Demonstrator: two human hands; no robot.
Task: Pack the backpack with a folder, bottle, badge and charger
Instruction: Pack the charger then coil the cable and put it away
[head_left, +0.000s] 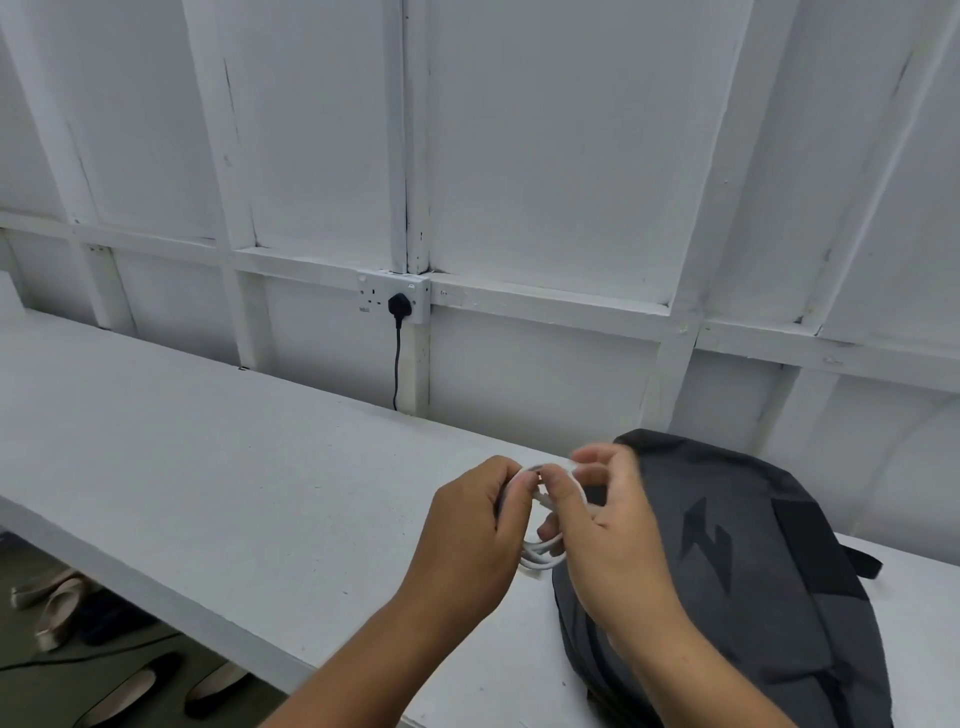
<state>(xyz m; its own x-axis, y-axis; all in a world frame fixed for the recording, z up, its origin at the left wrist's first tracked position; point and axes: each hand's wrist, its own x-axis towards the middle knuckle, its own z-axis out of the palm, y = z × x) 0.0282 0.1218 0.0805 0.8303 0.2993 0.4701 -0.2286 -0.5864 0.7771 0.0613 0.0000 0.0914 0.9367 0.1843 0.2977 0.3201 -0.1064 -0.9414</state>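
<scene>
Coiling the charger cable

Our left hand (475, 525) and right hand (610, 535) both pinch the white cable (543, 553) loops, left of the backpack (753, 571) on the tabletop (208, 467).

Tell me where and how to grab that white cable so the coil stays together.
Pinch the white cable across its bundled loops, coming from above. Both the left hand and right hand already hold the coil's sides; its hanging lower loops look loose, so clamp all strands at once.

Two bare forearms are seen without sleeves, watch or rings, ending in the left hand (475, 525) and right hand (613, 535) with short, unpainted nails.
</scene>
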